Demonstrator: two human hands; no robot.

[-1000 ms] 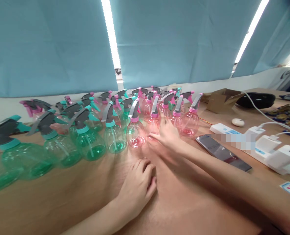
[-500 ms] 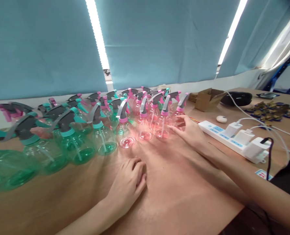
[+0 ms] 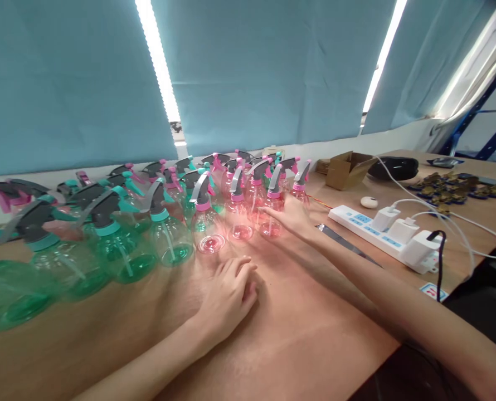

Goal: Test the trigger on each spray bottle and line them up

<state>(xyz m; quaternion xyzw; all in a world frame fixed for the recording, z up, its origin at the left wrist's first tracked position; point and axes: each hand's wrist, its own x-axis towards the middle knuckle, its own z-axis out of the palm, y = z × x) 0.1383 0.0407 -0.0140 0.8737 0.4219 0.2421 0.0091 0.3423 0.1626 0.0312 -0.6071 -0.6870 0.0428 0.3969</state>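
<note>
Rows of small spray bottles stand along the back of a wooden table [image 3: 306, 328]. The pink spray bottles [image 3: 240, 214] are grouped in the middle, the green spray bottles [image 3: 118, 245] to the left. My right hand [image 3: 292, 217] reaches forward, its fingers stretched out and touching the side of a front pink bottle [image 3: 271, 220]. Nearer to me, my left hand [image 3: 229, 292] lies palm down on the table, fingers loosely apart and holding nothing, a little in front of another pink bottle [image 3: 208, 228].
A white power strip [image 3: 367, 225] with chargers [image 3: 417, 248] and cables lies to the right, a dark phone [image 3: 344, 242] beside my right forearm. Farther back are a cardboard box [image 3: 346, 167], a small white oval object [image 3: 369, 201] and a black object [image 3: 392, 167]. Blue blinds hang behind.
My right hand has come back left from the end of the pink row to a front pink bottle. My left hand's fingers have uncurled a little. The view has turned.
</note>
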